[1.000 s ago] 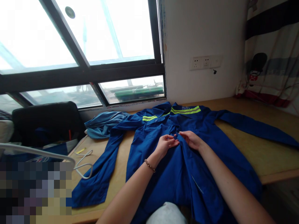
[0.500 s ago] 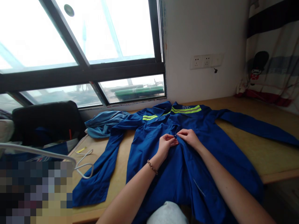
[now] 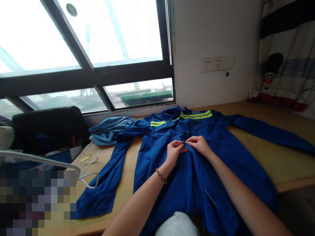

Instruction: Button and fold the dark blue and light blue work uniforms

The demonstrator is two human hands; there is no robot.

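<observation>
A blue work jacket [image 3: 162,173] with yellow-and-grey reflective strips lies spread on the table, its collar toward the window and its sleeves out to both sides. At the middle of its front opening, my left hand [image 3: 176,152] pinches the cloth edge; a beaded bracelet is on that wrist. Close beside it, fingertips nearly touching, my right hand [image 3: 199,145] is closed on the other edge of the front. Whatever small part lies between the fingertips is hidden. One button [image 3: 164,126] shows higher up, near the left strip.
A light blue folded cloth [image 3: 112,129] lies at the table's back left. A white cable [image 3: 90,175] loops over the left edge of the wooden table [image 3: 290,167]. Beyond are a black chair back [image 3: 49,127], a window [image 3: 128,32], wall sockets [image 3: 218,64] and a curtain [image 3: 287,62].
Almost nothing has moved. The fingertips have shifted slightly at the front opening, and a small dark spot between them no longer shows.
</observation>
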